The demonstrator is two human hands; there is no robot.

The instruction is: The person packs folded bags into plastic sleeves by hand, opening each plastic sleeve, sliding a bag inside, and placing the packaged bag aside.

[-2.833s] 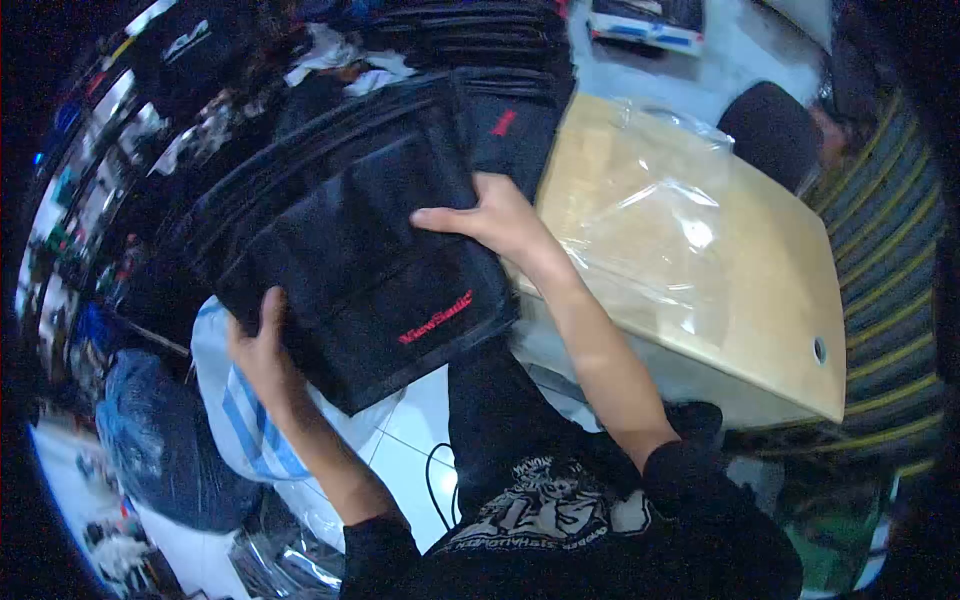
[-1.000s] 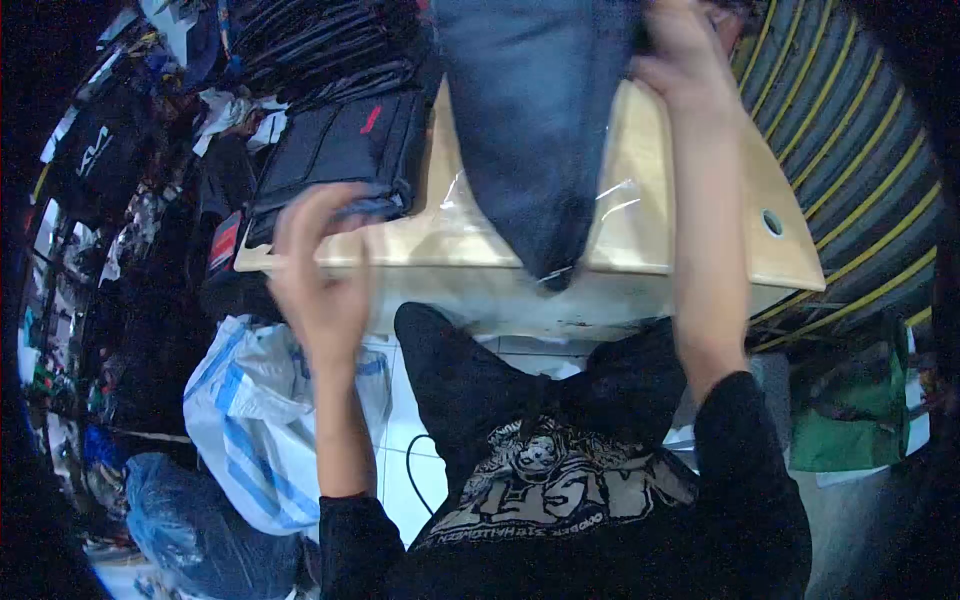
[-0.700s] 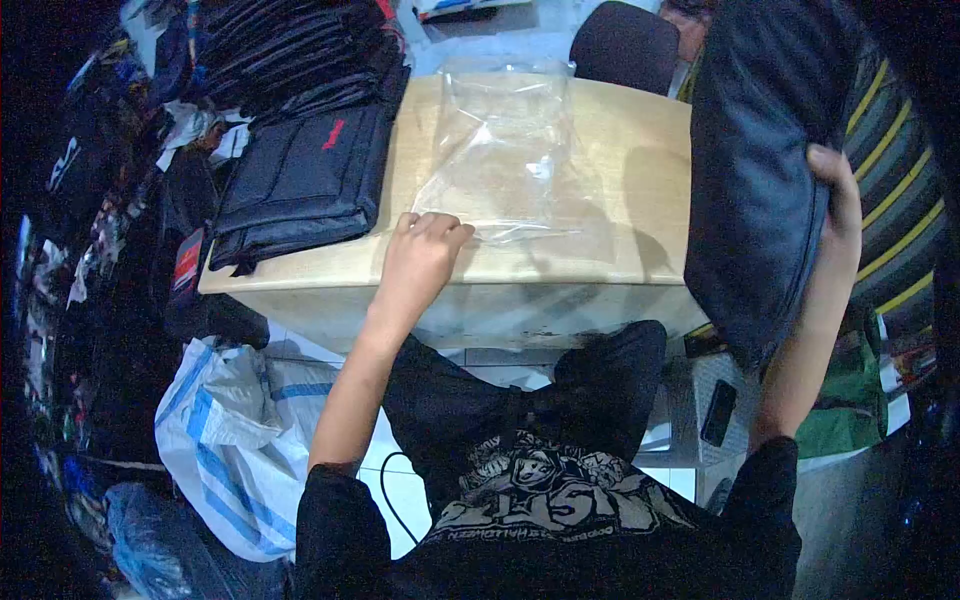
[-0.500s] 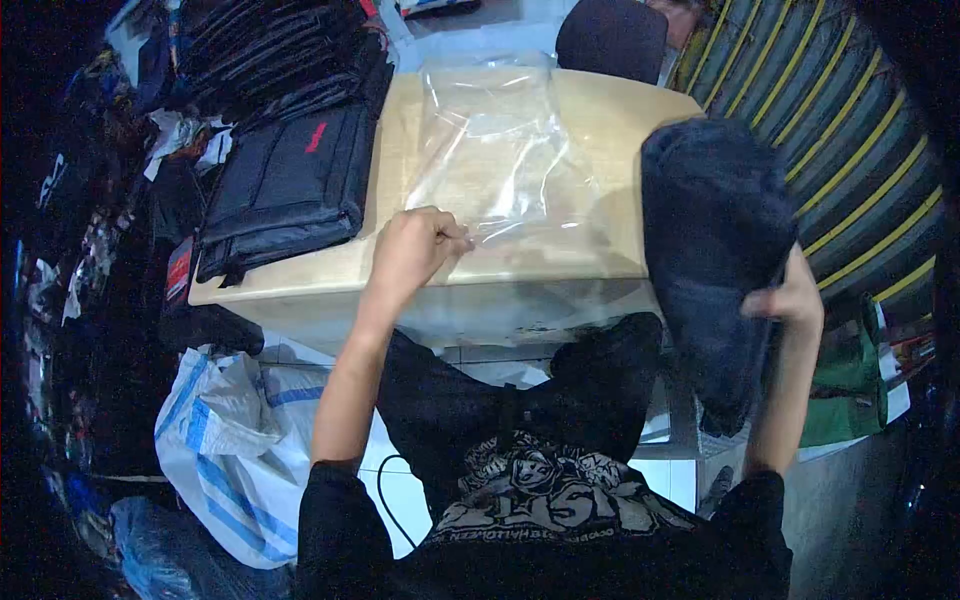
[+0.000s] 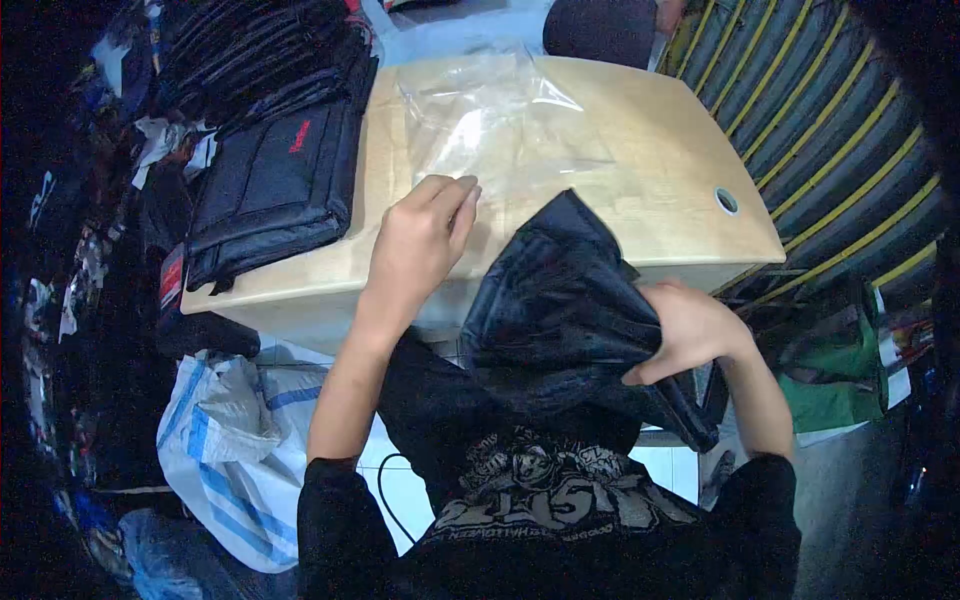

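Note:
A clear plastic bag (image 5: 480,125) lies flat on the wooden table, wrinkled and shiny. My left hand (image 5: 418,235) is closed in a pinch at its near edge; the fingertips partly hide the plastic there. Over my lap, at the table's front edge, my right hand (image 5: 695,330) grips a folded black fabric bag (image 5: 560,300), with the thumb on the near side. One corner of the black bag points up toward the plastic, and its lower part blends into my dark clothes.
Several black bags are stacked at the left, the front one (image 5: 275,185) with red lettering on the table (image 5: 650,150). A white and blue sack (image 5: 235,470) sits on the floor at left. Striped black and yellow material (image 5: 830,150) and a green bag (image 5: 835,360) are at right.
My right hand has swung the black bag from the table's right side leftward and toward my body, turning it. My left hand and the near edge of the plastic have shifted slightly away from me.

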